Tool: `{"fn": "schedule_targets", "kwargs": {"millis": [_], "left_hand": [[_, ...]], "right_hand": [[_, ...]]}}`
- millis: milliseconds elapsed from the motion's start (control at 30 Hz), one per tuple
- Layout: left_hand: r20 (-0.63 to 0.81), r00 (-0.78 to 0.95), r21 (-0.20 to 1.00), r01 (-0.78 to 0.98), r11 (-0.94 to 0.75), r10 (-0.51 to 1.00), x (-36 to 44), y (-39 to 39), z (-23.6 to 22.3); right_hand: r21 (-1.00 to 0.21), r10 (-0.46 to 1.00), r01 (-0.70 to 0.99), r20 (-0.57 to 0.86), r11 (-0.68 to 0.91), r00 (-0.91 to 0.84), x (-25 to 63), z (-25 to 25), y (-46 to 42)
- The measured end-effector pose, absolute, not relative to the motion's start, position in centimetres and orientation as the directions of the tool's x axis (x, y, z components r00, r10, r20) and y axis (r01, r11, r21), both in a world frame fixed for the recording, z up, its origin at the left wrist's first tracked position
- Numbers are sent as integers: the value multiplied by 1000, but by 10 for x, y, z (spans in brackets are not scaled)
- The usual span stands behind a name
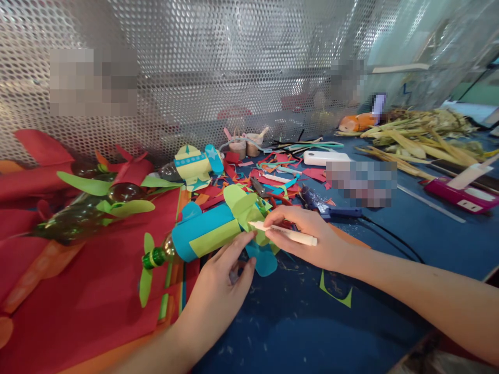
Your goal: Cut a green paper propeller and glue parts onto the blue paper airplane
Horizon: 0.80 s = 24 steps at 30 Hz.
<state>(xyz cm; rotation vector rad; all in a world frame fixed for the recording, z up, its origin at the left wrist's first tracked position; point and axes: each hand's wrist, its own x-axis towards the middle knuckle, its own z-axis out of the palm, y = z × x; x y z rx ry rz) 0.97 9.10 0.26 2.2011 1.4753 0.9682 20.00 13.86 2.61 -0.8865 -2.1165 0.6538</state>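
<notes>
Head view: the right grip [268, 228] is clamped on a white marker [294, 236], its tip at a green-and-blue paper-covered bottle [212, 231]. Left grip [249, 249]: fingers apart, against the bottle's near side, above the bench [304, 332].

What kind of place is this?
Probably a craft workshop table: paper-covered bottle planes with green propellers, a heap of colourful paper scraps, and a blue glue gun, it seems, lying beside them.
</notes>
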Motion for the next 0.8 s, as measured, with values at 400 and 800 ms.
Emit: {"fn": "schedule_targets", "kwargs": {"millis": [400, 800], "left_hand": [[346, 240, 579, 706, -408, 907, 10, 91, 2], [348, 239, 575, 710, -407, 907, 9, 92, 1]], "right_hand": [[-670, 769, 404, 427, 623, -476, 200, 26, 139], [-670, 779, 420, 420, 612, -465, 200, 25, 139]]}}
